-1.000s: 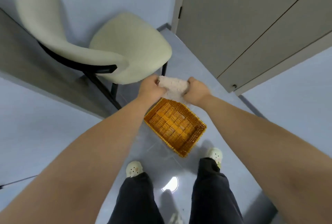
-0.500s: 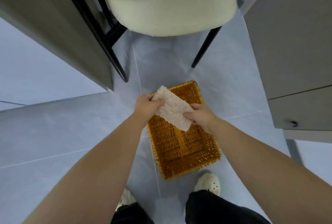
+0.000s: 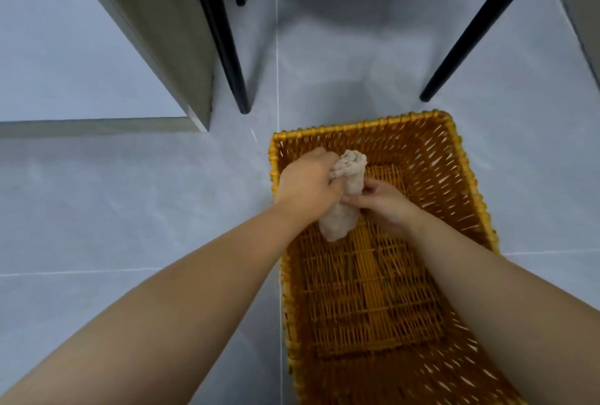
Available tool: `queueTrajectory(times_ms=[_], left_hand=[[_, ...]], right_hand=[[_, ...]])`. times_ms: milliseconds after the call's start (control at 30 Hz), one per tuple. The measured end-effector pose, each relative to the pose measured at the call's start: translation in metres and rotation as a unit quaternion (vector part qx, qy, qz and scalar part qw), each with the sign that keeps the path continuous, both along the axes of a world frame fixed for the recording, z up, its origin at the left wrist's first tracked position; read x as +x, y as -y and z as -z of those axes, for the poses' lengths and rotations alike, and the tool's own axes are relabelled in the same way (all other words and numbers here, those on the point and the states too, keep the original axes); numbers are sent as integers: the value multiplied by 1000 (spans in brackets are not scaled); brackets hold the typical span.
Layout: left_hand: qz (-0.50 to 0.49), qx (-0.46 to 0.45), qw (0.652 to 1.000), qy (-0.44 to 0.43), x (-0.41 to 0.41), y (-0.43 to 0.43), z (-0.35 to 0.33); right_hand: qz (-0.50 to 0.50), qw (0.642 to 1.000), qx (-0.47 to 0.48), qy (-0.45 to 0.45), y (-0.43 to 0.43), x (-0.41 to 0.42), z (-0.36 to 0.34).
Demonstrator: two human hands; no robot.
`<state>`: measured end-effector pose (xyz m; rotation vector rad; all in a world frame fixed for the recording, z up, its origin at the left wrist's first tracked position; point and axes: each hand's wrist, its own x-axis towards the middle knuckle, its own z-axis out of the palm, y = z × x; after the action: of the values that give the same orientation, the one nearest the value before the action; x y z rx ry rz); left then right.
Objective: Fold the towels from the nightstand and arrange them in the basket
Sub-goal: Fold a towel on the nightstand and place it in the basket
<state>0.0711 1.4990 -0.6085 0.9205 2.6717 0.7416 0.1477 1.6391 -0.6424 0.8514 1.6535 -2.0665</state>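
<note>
Beige rolled terry towel [image 3: 341, 226], low in the orange wicker basket [image 3: 363, 125]: left hand [image 3: 306, 187] clamps its top, right hand [image 3: 386, 206] apparently pinches midway; best laid flat before release.

towel [image 3: 341, 210] in basket [image 3: 357, 127], toward its 11 o'clock corner | left hand [image 3: 308, 187] at towel's 9 o'clock, right hand [image 3: 386, 206] at 3, both touching | chair legs [image 3: 224, 47] at basket's 12 | cabinet [image 3: 156, 15] at 10
</note>
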Motion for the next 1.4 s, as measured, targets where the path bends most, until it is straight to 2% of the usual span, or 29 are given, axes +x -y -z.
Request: queueTrajectory(times_ms=[200,267,333,367,467,500,567,700,767,833,900,967,1033,1067,1133,1200,1267,1400], left_hand=[[-42,50,989,-130,-2,9,2],[-115,68,985,-107,-3,18,5],[-229,120,966,1,-3,24,9],[-282,163,942,85,-5,27,10],[-371,282,808,361,-8,40,16],[-361,286,784,417,-7,46,21],[-318,284,768,478,-1,56,34],[-294,307,728,538,6,59,55],[-296,322,733,521,6,59,52],[-297,318,752,495,7,59,50],[-304,304,768,474,7,59,49],[-311,295,778,459,7,58,47],[-311,289,790,443,7,58,46],[-310,288,795,436,7,58,45],[-312,285,802,422,7,57,44],[-320,287,800,419,7,57,43],[-320,284,803,416,8,56,41],[-316,264,811,415,8,56,37]], right_hand=[[-30,999,25,22,-2,-3,1],[3,998,40,43,-3,-4,5],[36,995,64,60,0,-7,10],[37,994,82,63,4,-9,14],[25,988,133,74,24,-16,22],[31,987,139,80,32,-18,24],[44,982,157,93,47,-23,31],[27,962,253,94,67,-26,39],[-7,944,325,55,72,-26,43],[-51,907,417,32,76,-26,45],[-73,852,518,5,76,-23,48],[-87,781,612,-88,74,-15,49],[-120,720,654,-199,72,-8,50],[-155,698,662,-225,71,-7,52],[-262,679,655,-200,71,-3,54],[-348,673,641,-122,74,-2,60],[-372,673,637,-64,81,-4,68],[-373,692,618,-16,92,-15,69]])
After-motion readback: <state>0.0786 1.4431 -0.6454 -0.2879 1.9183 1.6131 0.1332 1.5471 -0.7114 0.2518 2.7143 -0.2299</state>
